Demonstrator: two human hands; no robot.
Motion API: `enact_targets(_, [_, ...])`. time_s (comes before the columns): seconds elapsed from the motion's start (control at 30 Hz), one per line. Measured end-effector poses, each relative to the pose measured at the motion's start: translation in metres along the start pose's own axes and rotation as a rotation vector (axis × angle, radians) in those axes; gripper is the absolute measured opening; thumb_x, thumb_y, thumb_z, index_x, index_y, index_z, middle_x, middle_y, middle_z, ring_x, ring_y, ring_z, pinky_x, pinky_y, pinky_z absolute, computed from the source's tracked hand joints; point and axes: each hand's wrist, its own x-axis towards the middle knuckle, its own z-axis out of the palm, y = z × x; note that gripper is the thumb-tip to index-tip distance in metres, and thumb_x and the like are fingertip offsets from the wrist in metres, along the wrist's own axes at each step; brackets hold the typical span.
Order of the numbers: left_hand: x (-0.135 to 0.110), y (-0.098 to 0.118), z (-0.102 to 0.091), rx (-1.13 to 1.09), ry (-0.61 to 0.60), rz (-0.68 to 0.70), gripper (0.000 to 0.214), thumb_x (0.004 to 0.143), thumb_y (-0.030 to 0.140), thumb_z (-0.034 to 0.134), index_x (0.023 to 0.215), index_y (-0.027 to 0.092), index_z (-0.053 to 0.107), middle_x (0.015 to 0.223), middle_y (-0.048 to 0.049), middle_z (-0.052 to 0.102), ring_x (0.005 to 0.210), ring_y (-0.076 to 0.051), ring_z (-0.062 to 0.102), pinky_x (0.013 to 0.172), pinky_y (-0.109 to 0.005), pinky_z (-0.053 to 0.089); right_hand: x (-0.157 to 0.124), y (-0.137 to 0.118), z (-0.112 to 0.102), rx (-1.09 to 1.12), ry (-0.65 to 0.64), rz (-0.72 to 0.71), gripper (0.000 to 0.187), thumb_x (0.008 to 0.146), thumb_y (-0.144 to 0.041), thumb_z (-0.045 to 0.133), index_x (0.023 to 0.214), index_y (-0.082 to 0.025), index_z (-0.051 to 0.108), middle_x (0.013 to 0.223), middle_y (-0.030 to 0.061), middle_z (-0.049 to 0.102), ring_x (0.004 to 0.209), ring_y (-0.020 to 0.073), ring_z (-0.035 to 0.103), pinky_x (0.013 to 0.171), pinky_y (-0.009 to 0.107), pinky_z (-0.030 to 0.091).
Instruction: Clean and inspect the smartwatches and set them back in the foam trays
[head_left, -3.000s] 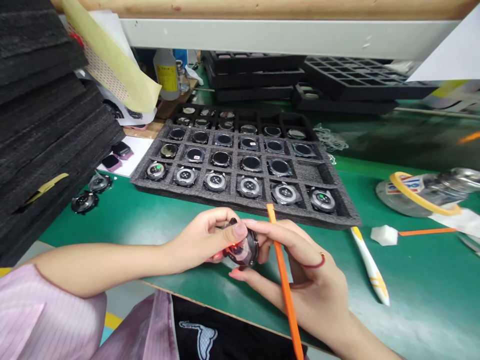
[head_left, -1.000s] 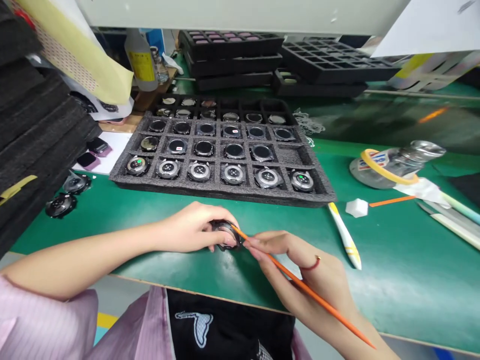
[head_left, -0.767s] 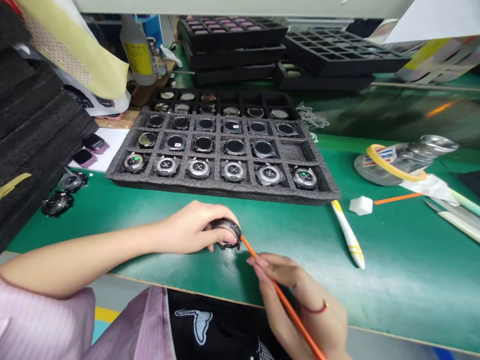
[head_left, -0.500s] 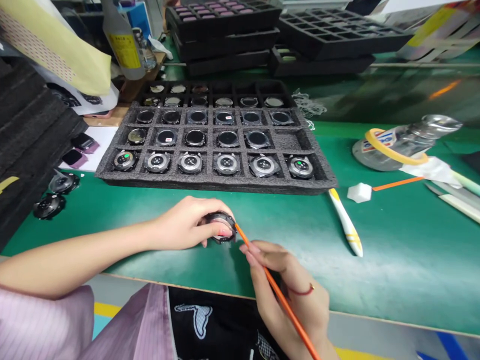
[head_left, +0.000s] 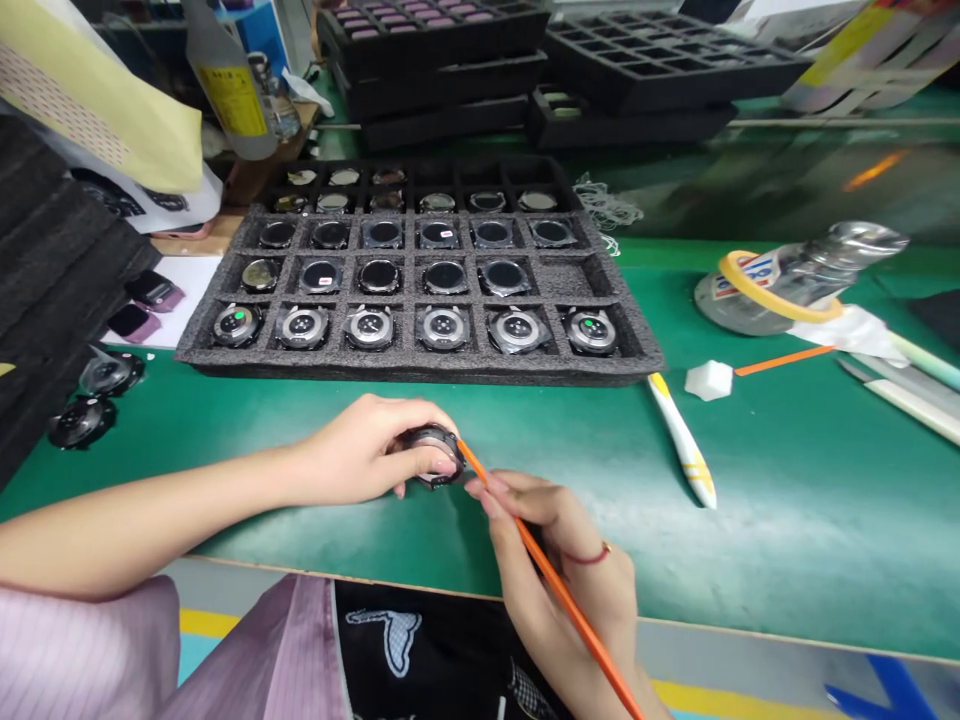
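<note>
Near the front of the green bench (head_left: pixel 750 560), my left hand (head_left: pixel 367 450) is closed around a round black watch case (head_left: pixel 432 440), thumb across its face. My right hand (head_left: pixel 562 560) pinches a thin orange stick (head_left: pixel 551 575) like a pen. The stick's tip touches the right rim of the watch case; what lies exactly under the tip is too small to tell. Behind both hands a black foam tray (head_left: pixel 420 368) holds watch bodies in rows of compartments. Those in the front row show their sensor backs, most others a dark face.
To the right lie a white-and-yellow toothbrush handle (head_left: pixel 686 445), a white foam piece (head_left: pixel 709 380), tweezers (head_left: pixel 900 400) and a glass bottle (head_left: pixel 750 300) with a yellow band. Loose watches (head_left: pixel 82 420) sit at left by stacked foam (head_left: pixel 60 270). More trays (head_left: pixel 442 75) are stacked behind.
The whole scene has shifted slightly left in view as the head moved. Both hands keep their grips, and the stick's tip stays at the watch case's rim.
</note>
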Motion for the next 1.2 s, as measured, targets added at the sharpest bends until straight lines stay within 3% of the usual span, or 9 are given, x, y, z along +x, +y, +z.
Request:
enact_targets(0.47, [-0.0008,0.0017,-0.0012,-0.004,-0.019,-0.011,0.018,0.093,0.028,0.062,0.105,0.014,0.066,0.082,-0.0027,0.070,0.062,-0.011,0.067,0.049,-0.018,0.057,-0.0006,-0.0020,-0.0018,-0.034,-0.021,0.017,0.018,0.093,-0.004,0.059,0.092,-0.022,0.060,0.090,0.0034,0.074,0.078,0.0130,0.074,0.066,0.021,0.060])
enact_targets(0.6, [-0.0028,0.0023,-0.0022,0.003,-0.026,-0.021,0.020,0.095,0.029,0.059,0.109,0.015,0.064,0.085,-0.0035,0.070,0.063,-0.011,0.067,0.052,-0.019,0.057,0.0048,-0.0013,0.0000,0.058,-0.022,0.033,0.016,0.093,-0.007,0.058,0.089,-0.023,0.057,0.089,0.0037,0.075,0.082,0.0155,0.076,0.068,0.024,0.062])
enact_targets(0.9, [-0.0045,0.0054,-0.0094,0.086,-0.128,-0.006,0.020,0.099,0.027,0.055,0.114,0.016,0.062,0.091,-0.0034,0.069,0.062,-0.011,0.064,0.054,-0.021,0.054,0.0009,-0.0014,0.0013,0.027,-0.021,-0.001,0.019,0.092,-0.003,0.058,0.091,-0.022,0.058,0.087,0.0026,0.073,0.081,0.0137,0.075,0.067,0.021,0.060])
enact_targets(1.2, [-0.0042,0.0065,-0.0075,0.146,-0.095,0.057,0.016,0.100,0.027,0.055,0.109,0.017,0.062,0.086,-0.0016,0.070,0.057,-0.009,0.059,0.054,-0.019,0.048,0.0005,-0.0016,0.0007,0.001,-0.035,0.006,0.020,0.092,-0.003,0.057,0.092,-0.023,0.059,0.088,0.0033,0.073,0.081,0.0145,0.075,0.067,0.023,0.060])
